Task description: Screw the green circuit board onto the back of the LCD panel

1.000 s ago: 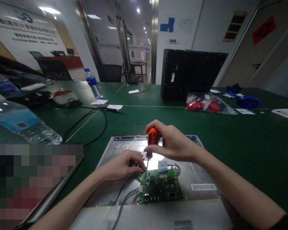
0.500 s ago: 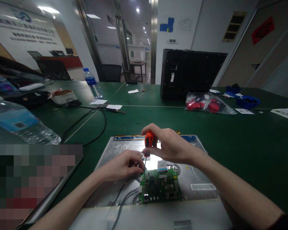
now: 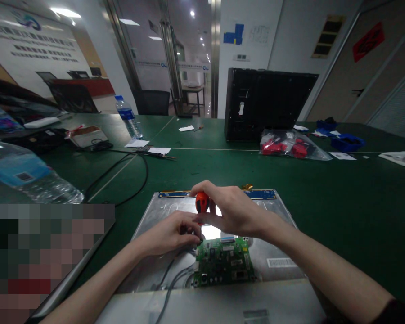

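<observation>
My right hand (image 3: pixel 234 209) is closed around the orange and black handle of a screwdriver (image 3: pixel 201 203), which stands nearly upright. The screwdriver's tip points down at the upper left corner of a green circuit board (image 3: pixel 222 263). Beside that corner, my left hand (image 3: pixel 173 231) has its fingers curled together close to the shaft; what they pinch, if anything, is hidden. The board lies on the silvery metal back of a display panel (image 3: pixel 276 245). Grey cables (image 3: pixel 170 288) run from the board's left side towards me. A white flat ribbon cable (image 3: pixel 227 237) meets its far edge.
A large water bottle (image 3: pixel 30 173) lies at the left, and a smaller one (image 3: pixel 128 118) stands farther back. A black cable (image 3: pixel 146 177) loops over the green table (image 3: pixel 340 202). Behind the panel are a black monitor (image 3: pixel 270 105) and a plastic bag with red items (image 3: pixel 290 146).
My right hand and the screwdriver have moved slightly left and down, and the handle is now more upright. My left hand stays at the board's corner.
</observation>
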Demonstrator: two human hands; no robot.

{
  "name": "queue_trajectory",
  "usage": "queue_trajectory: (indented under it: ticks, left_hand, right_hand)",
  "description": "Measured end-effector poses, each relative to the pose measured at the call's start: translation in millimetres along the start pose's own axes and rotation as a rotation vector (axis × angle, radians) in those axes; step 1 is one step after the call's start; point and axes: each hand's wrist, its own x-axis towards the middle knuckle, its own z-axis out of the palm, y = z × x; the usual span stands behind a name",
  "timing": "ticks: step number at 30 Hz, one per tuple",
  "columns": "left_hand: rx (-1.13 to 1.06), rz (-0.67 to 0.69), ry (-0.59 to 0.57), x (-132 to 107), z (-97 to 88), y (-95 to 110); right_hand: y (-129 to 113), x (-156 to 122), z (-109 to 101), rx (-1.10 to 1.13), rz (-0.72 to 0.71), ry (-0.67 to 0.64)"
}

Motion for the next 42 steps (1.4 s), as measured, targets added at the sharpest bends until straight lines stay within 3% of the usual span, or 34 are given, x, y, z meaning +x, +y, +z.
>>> queue_trajectory:
  ticks: [42]
  left_hand:
    - [-0.139, -0.058, -0.012, 0.4, 2.6, -4.8]
  right_hand:
    - [-7.5, -3.3, -2.4, -0.087, -0.042, -0.01]
